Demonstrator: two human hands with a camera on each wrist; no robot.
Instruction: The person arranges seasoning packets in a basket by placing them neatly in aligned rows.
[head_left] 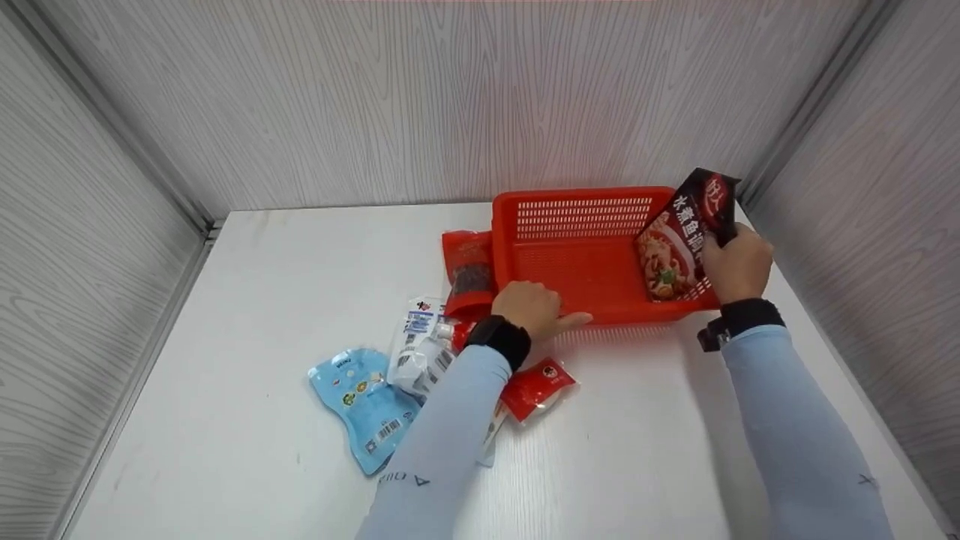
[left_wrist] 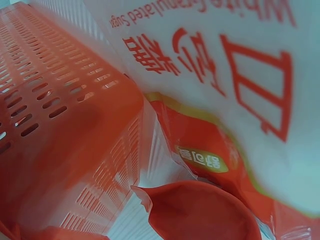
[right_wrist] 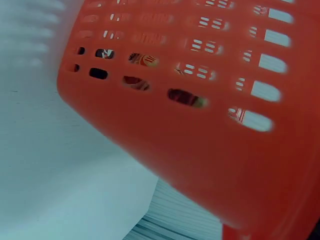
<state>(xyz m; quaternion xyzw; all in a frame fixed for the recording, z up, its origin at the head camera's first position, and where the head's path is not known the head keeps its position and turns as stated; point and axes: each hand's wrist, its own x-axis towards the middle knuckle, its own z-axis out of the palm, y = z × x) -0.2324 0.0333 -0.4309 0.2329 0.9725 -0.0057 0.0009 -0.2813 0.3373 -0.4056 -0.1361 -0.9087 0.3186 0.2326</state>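
My right hand (head_left: 739,262) grips the upper right edge of a black-and-red seasoning packet (head_left: 667,255) with Chinese lettering and a picture of food. The packet leans, its lower end inside the right side of a red plastic basket (head_left: 570,262). My left hand (head_left: 529,309) grips the front left corner of the basket, thumb pointing right along the front rim; its fingertips are hidden. Close by in the left wrist view are the outer corner of the basket (left_wrist: 120,110) and a white bag of granulated sugar (left_wrist: 180,55). Slotted basket wall (right_wrist: 175,115) fills most of the right wrist view.
Left of the basket lies a red packet with a dark window (head_left: 471,277). Nearer sit white packages (head_left: 420,360), a light blue pouch (head_left: 367,409) and a small red packet (head_left: 536,386), partly under my left arm. Wood-patterned walls (head_left: 420,105) enclose the white table (head_left: 247,315).
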